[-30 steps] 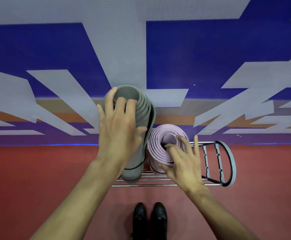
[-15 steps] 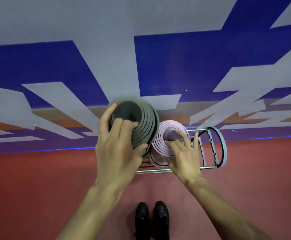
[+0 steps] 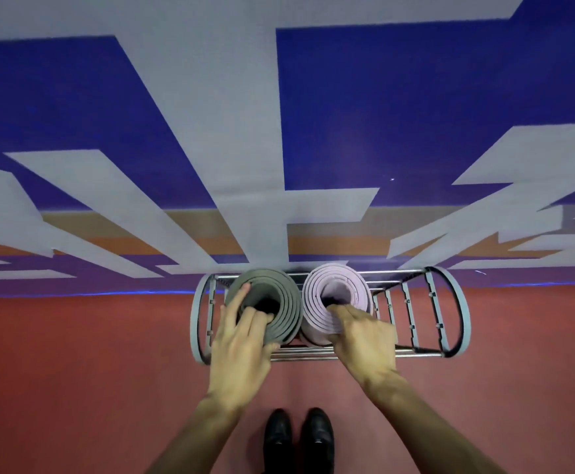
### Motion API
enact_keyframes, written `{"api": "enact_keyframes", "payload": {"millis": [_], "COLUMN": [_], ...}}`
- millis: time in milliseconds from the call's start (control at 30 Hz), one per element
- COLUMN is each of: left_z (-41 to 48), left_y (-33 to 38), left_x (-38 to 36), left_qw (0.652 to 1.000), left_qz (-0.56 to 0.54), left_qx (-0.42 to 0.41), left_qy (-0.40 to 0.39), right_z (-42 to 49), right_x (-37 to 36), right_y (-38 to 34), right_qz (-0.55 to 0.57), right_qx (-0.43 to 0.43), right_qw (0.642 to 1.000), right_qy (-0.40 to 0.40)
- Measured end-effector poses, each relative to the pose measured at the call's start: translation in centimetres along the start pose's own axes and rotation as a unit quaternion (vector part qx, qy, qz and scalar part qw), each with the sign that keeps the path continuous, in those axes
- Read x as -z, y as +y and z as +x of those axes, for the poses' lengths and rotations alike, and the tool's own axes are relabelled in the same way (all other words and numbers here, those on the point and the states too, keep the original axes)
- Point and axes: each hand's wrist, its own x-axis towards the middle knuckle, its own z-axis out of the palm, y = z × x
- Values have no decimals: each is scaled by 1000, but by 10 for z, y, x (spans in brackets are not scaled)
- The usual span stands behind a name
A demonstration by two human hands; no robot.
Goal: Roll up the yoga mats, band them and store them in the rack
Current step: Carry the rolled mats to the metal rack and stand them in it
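The wall meets the red floor at the rack's rear rail. The metal rack stands on the floor, long axis running left to right, directly ahead of the person's shoes.

2 rolled mats stand upright in the rack's left half, long axes vertical, open cores facing the camera. The grey yoga mat sits at the left end. The lilac yoga mat touches it on the right.

Each roll lies directly below its own hand, so any release or seating push would act straight down the roll axis.

The left hand grips the grey roll's near rim: fingers curled into the core, thumb outside. The right hand hooks its fingers over the lilac roll's near rim into the core. Its thumb is not visible.

Hidden: both rolls' lower ends, their seating on the rack base, and any bands around them. Banding cannot be confirmed.
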Motion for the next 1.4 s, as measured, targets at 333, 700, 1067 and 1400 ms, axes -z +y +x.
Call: {"api": "enact_keyframes", "payload": {"millis": [333, 700, 1067, 1400], "left_z": [-5, -7, 6, 9], "left_y": [-49, -86, -107, -92], "left_x": [-75, -87, -91, -78], "left_qw": [997, 992, 988, 982], "left_qz": [52, 109, 82, 175], "left_qx": [2, 67, 118, 19], "left_qy": [-51, -8, -55, -65], "right_z": [15, 20, 36, 34], "right_x": [-50, -83, -116, -111], "right_y": [0, -24, -23, -12], "right_qz": [28, 83, 10, -26], "right_qx": [15, 60, 62, 47], "right_qw": [998, 985, 990, 995], "right_qy": [59, 142, 129, 87]}}
